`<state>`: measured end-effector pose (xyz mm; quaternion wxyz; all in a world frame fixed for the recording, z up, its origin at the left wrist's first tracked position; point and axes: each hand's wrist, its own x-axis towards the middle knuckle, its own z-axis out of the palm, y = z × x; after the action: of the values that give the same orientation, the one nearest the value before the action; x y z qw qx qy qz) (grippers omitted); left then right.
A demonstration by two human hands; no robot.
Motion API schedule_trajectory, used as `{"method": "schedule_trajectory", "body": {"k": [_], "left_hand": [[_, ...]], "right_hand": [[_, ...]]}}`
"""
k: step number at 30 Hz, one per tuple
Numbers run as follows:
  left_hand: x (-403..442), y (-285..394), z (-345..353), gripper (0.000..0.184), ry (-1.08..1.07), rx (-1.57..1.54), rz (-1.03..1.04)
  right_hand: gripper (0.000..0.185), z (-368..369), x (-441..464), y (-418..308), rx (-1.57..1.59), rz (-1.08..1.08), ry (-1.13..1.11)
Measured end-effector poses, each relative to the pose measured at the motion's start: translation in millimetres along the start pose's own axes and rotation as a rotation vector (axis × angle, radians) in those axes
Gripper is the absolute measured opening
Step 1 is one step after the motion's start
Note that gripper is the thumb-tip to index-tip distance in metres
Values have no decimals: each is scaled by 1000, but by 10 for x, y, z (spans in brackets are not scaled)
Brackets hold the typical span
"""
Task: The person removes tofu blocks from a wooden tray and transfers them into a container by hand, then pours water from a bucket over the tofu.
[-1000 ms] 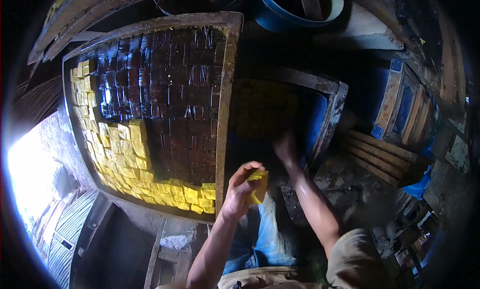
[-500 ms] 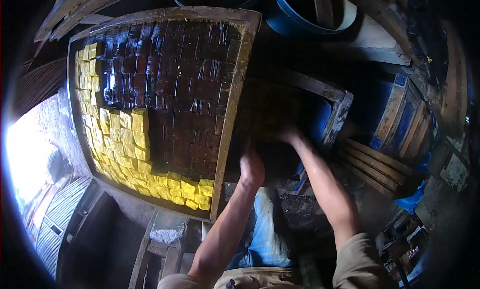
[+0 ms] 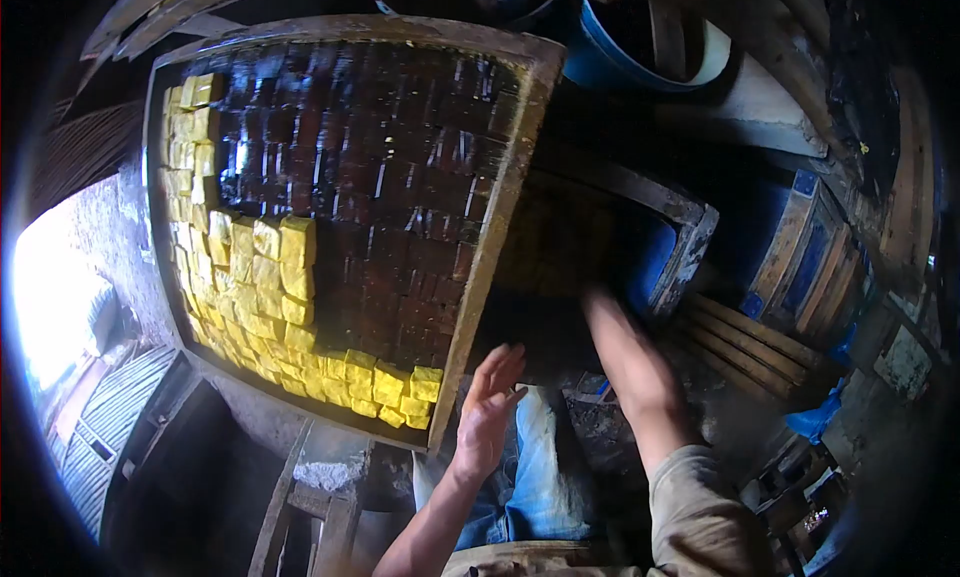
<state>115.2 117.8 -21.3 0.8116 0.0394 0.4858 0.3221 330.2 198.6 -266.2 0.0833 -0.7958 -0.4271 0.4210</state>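
Observation:
My left hand (image 3: 487, 407) is raised in front of my knee, beside the near right corner of a large wooden-framed tray (image 3: 497, 212). Its fingers are stretched out and nothing is in them. My right hand (image 3: 600, 303) reaches into deep shadow over a lower wooden-framed tray (image 3: 690, 252); darkness and blur hide its fingers. Yellow blocks (image 3: 255, 267), tofu-like, lie packed along the left and near sides of the large tray. The rest of that tray shows wet, dark woven strips (image 3: 380, 197). Faint yellowish shapes show in the lower tray.
Blue tubs (image 3: 625, 62) stand at the back. Slatted wooden racks (image 3: 745, 342) lie at right, near a blue plastic bag (image 3: 812, 422). A wooden stand (image 3: 330, 497) is under the large tray's near side. Bright light enters at far left.
My left hand has drawn back from the dark lower tray toward my body, its fingers now showing. My right arm remains over that tray. The view has shifted slightly.

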Motion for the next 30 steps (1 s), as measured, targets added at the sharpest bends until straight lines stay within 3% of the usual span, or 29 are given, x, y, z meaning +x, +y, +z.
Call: {"method": "schedule_trajectory", "body": {"k": [3, 5, 6, 7, 8, 11, 13, 17, 20, 22, 23, 26, 29, 30], "left_hand": [[-258, 143, -34, 74, -29, -11, 36], [-436, 304, -141, 72, -121, -114, 24], [-481, 375, -168, 60, -98, -189, 99], [-503, 459, -229, 60, -70, -189, 138], [-509, 545, -309, 52, -9, -214, 211], [-504, 909, -487, 32, 254, -286, 356], [-507, 1115, -656, 30, 367, -292, 442], [-579, 1375, -1007, 29, 385, -315, 500], [-636, 1426, -1268, 28, 416, -368, 488], [-693, 1457, -1404, 28, 411, -397, 477], [-722, 1474, -1473, 28, 421, -417, 470], [-772, 1518, -1653, 27, 428, -458, 466], [-795, 1576, -1760, 27, 411, -482, 462], [-802, 1598, -1783, 26, 401, -488, 463]], "right_hand": [[42, -282, -481, -300, 351, -44, 197], [41, -599, -979, -843, 477, -267, 310], [39, -744, -1193, -1205, 449, -449, 338], [37, -834, -1324, -1543, 426, -632, 370], [34, -855, -1411, -1911, 380, -714, 374], [36, -533, -1376, -2737, 260, -817, 173], [36, -63, -1188, -3019, 134, -893, 184], [39, 711, -1174, -3346, -299, -865, 302], [32, 829, -1393, -3420, -259, -923, 388], [27, 788, -1506, -3467, 11, -741, 243], [26, 773, -1517, -3497, 42, -726, 326], [27, 748, -1387, -3527, 344, -610, 197], [29, 863, -1281, -3811, 440, -577, 18], [31, 883, -1275, -3901, 138, -636, 123]]}}
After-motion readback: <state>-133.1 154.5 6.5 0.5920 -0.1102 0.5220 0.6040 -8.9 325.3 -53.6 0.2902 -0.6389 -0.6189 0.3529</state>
